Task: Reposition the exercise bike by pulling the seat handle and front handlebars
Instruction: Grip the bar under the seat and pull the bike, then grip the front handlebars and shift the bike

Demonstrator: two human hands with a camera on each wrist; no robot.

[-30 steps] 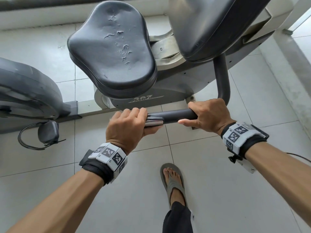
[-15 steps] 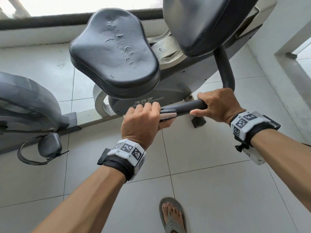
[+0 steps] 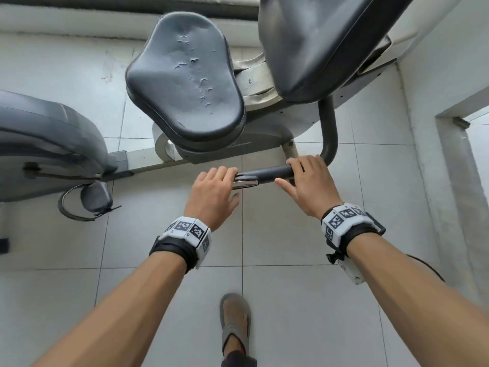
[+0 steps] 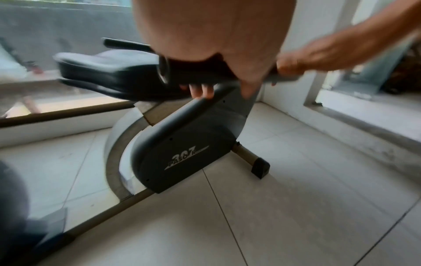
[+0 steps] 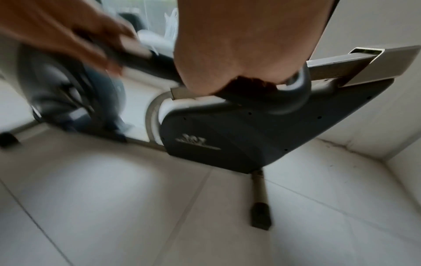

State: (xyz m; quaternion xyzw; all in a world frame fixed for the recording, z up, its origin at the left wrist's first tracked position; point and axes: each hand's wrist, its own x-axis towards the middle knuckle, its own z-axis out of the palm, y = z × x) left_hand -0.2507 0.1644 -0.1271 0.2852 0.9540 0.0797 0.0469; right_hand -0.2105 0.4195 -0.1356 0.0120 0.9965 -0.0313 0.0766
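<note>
The exercise bike stands on the tiled floor, its black seat (image 3: 185,78) and backrest (image 3: 325,43) ahead of me. A dark seat handle (image 3: 272,173) runs across below the seat. My left hand (image 3: 214,189) holds its free end beside a silver pad; its fingertips (image 4: 202,90) wrap under the bar. My right hand (image 3: 309,181) grips the handle near its bend (image 5: 289,97), thumb stretched along the bar. The front handlebars are out of view.
The grey flywheel housing (image 3: 45,133) and a strapped pedal (image 3: 95,197) lie to the left. A white wall and raised sill (image 3: 449,154) close in on the right. The bike's rear foot (image 4: 259,167) rests on the tiles. My sandalled foot (image 3: 235,319) stands behind the hands.
My arms have stretched out, and the handle now sits farther from my body and foot. Both thumbs have loosened from under the bar. The hands stay on the handle.
</note>
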